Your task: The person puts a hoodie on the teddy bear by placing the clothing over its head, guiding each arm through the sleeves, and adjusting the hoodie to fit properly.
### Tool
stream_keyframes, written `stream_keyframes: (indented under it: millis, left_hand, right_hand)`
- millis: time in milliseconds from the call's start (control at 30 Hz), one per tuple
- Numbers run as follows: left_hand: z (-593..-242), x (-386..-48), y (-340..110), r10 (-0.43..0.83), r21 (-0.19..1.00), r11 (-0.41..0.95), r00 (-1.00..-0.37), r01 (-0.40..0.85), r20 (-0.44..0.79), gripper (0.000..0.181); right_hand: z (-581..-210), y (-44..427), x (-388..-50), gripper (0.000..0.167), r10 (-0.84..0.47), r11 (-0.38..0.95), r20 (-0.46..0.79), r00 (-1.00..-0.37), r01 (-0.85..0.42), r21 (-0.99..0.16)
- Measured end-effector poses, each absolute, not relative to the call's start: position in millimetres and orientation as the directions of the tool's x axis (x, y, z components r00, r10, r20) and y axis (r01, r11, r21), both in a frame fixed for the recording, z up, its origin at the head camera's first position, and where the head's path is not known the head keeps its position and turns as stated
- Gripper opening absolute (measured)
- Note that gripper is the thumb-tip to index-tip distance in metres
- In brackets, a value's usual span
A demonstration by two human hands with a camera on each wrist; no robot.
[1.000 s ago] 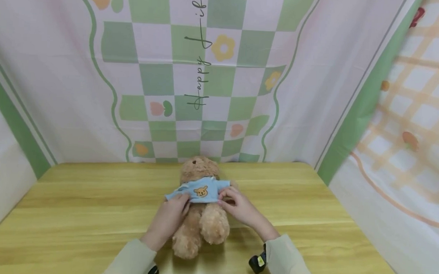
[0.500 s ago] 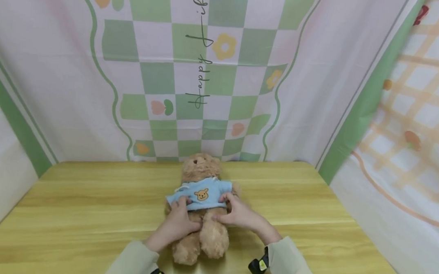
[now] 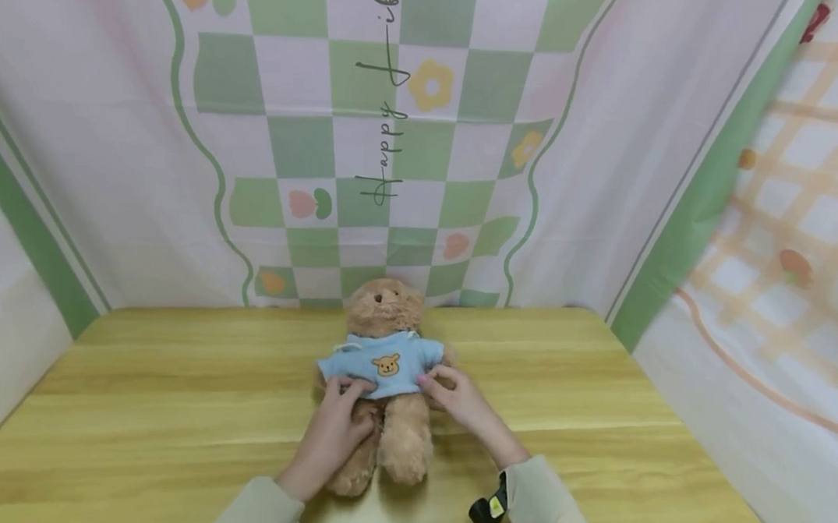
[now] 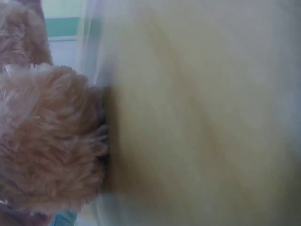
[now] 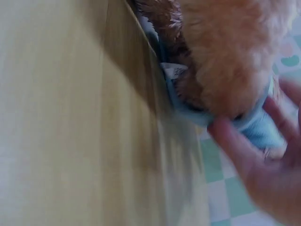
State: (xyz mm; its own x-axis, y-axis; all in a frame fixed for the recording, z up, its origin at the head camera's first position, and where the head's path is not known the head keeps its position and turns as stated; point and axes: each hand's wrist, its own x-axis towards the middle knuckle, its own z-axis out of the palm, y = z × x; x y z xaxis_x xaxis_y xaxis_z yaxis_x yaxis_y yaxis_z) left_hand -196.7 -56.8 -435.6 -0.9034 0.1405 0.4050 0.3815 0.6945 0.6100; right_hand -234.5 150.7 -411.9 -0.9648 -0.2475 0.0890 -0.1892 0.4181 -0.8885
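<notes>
A brown teddy bear (image 3: 382,310) lies on its back on the wooden table (image 3: 174,407), head toward the patterned cloth. It wears a light blue shirt (image 3: 365,360) with a small animal face on the front. My left hand (image 3: 327,437) has its fingers bent on the shirt's lower left edge, the thumb lower by the leg. At the lower right edge my right hand (image 3: 465,404) pinches the hem. A bear foot (image 4: 51,146) fills the left of the left wrist view, which hides the left fingers. In the right wrist view, a white label (image 5: 174,70) shows by the fur.
A cloth (image 3: 423,160) with green and white checks and "Happy Life" lettering hangs behind the table. Side cloths (image 3: 775,308) hang at left and right. A black wrist camera (image 3: 488,514) sits below the right hand.
The bear's head has moved farther back and its face shows more. The shirt hem came lower, then rose slightly. Both hands shifted along the hem; the left thumb has spread away from its fingers.
</notes>
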Motion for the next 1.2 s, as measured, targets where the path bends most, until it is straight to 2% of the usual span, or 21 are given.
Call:
stream_keyframes:
  millis: [100, 200, 300, 400, 667, 800, 1000, 1100, 1200]
  left_hand:
    - [-435, -195, -54, 0.160, 0.547, 0.727, -0.877, 0.415, 0.453, 0.037]
    - [-433, -195, -52, 0.182, 0.494, 0.747, -0.851, 0.445, 0.493, 0.035]
    - [-432, -197, -55, 0.204, 0.458, 0.757, -0.834, 0.467, 0.512, 0.033]
    - [-431, -197, -56, 0.203, 0.465, 0.760, -0.846, 0.454, 0.493, 0.035]
    - [-432, -194, -54, 0.120, 0.534, 0.770, -0.900, 0.351, 0.418, 0.060]
    - [-430, -194, -52, 0.111, 0.547, 0.775, -0.920, 0.317, 0.376, 0.057]
    - [-428, -192, -53, 0.137, 0.600, 0.742, -0.944, 0.298, 0.300, 0.055]
    - [-428, -191, -52, 0.145, 0.594, 0.745, -0.943, 0.304, 0.301, 0.051]
    - [-429, -190, -51, 0.148, 0.567, 0.760, -0.934, 0.317, 0.324, 0.049]
  right_hand:
    - [-405, 145, -233, 0.018, -0.135, 0.578, 0.150, -0.979, -0.201, -0.791]
    - [-398, 139, -234, 0.010, -0.164, 0.706, 0.280, -0.946, -0.311, -0.636]
    - [-394, 132, -238, 0.033, -0.280, 0.718, 0.364, -0.888, -0.445, -0.535]
    - [-391, 130, -245, 0.045, -0.349, 0.688, 0.359, -0.866, -0.497, -0.529]
    - [-383, 130, -258, 0.036, -0.318, 0.716, 0.280, -0.906, -0.423, -0.555]
    - [-376, 131, -263, 0.032, -0.287, 0.762, 0.231, -0.930, -0.367, -0.533]
    - [-370, 133, -267, 0.019, -0.288, 0.800, 0.214, -0.933, -0.357, -0.482]
    - [-370, 135, -268, 0.012, -0.264, 0.812, 0.229, -0.937, -0.344, -0.472]
    - [-370, 137, -269, 0.012, -0.232, 0.812, 0.238, -0.943, -0.322, -0.486]
